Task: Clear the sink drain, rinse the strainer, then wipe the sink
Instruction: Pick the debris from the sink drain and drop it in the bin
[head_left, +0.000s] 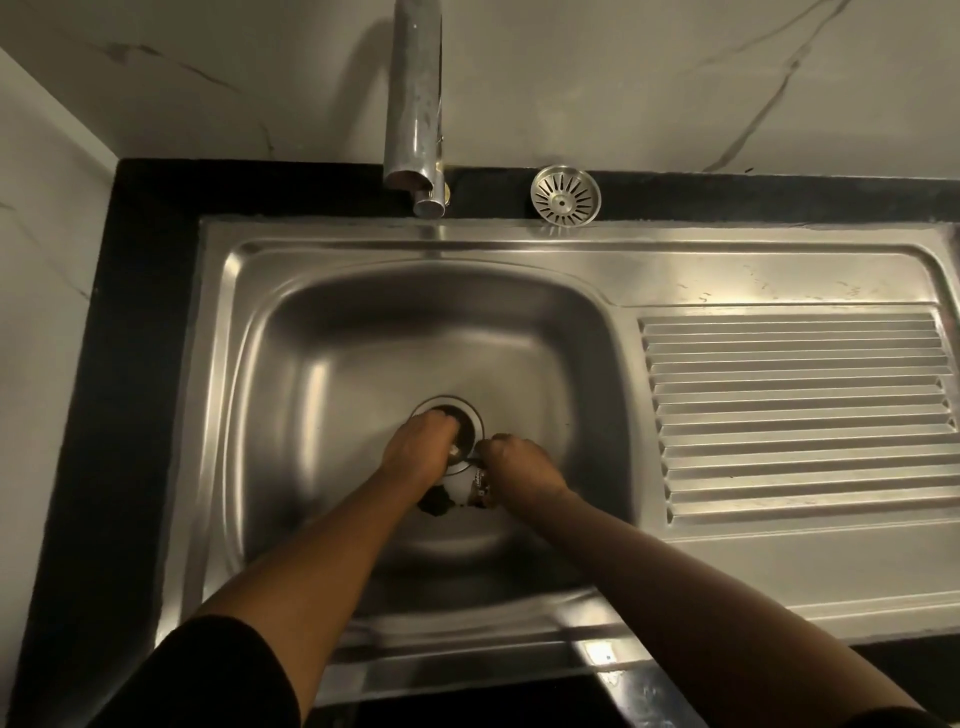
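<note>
The round steel strainer (565, 196) lies on the black counter behind the sink, right of the faucet. Both hands are down in the steel sink basin (332, 364). My left hand (418, 449) covers the open drain (449, 408), fingers curled into it. Just to its right, my right hand (519, 467) is closed on a dark-and-white wrapper-like piece of debris (480, 488). More dark and white debris (441, 499) lies on the basin floor between my wrists. What the left fingers hold is hidden.
The steel faucet (415, 114) hangs over the sink's back edge. A ribbed drainboard (800, 415) fills the right side. Black counter (135, 312) borders the sink on the left and back; marble-look wall tiles rise behind.
</note>
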